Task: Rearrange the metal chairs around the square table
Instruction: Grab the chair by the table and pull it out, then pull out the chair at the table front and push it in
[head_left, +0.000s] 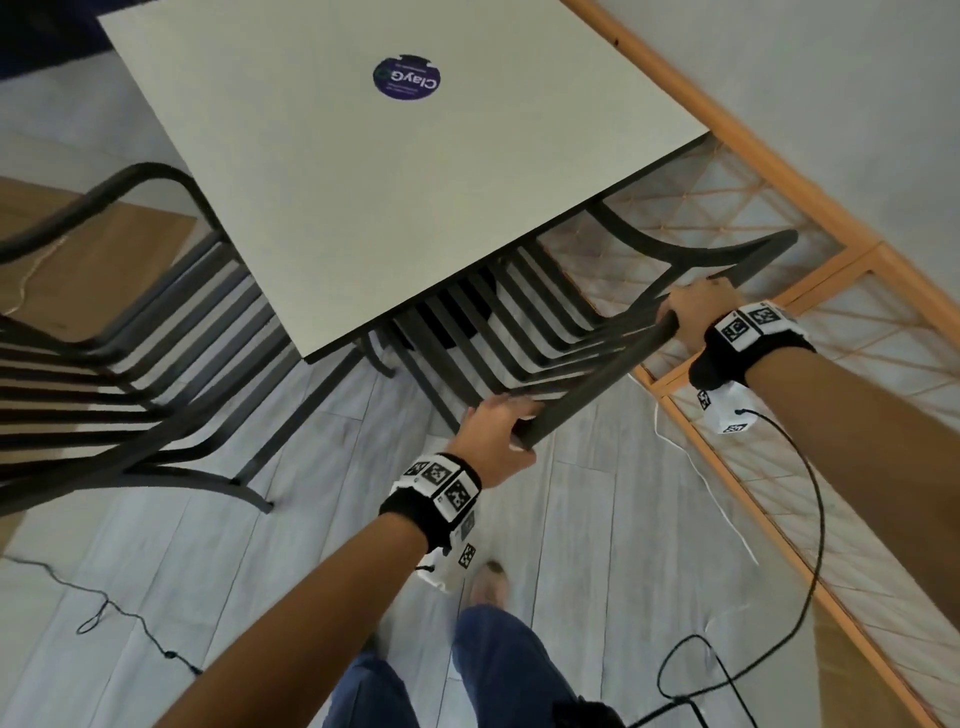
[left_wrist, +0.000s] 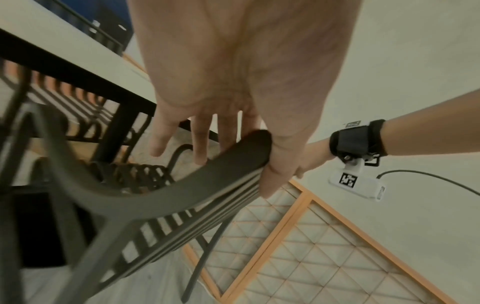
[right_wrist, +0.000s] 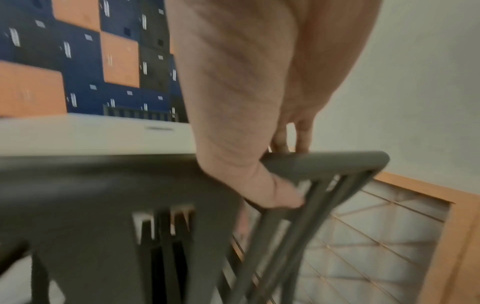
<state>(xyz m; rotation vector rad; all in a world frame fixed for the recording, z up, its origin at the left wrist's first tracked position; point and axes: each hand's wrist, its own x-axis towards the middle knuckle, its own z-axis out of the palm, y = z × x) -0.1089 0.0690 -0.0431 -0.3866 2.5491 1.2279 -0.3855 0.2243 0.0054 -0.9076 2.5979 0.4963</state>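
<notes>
A square white table (head_left: 337, 218) carries a round purple sticker (head_left: 405, 77). A dark metal slatted chair (head_left: 524, 332) stands at its near right side, the seat pushed under the tabletop. My left hand (head_left: 498, 431) grips the left end of the chair's top back rail (left_wrist: 207, 174), fingers over it and thumb on the near side. My right hand (head_left: 693, 312) holds the right end of the rail (right_wrist: 324, 162), its thumb (right_wrist: 280, 195) curled beneath. A second metal chair (head_left: 119, 364) stands at the table's left side, partly under it.
A wooden-framed lattice screen (head_left: 779, 291) runs close along the right, against a pale wall. Thin cables (head_left: 119, 613) lie on the grey plank floor. My legs and one foot (head_left: 491, 582) are below the hands. Blue and orange panels (right_wrist: 78, 61) stand beyond the table.
</notes>
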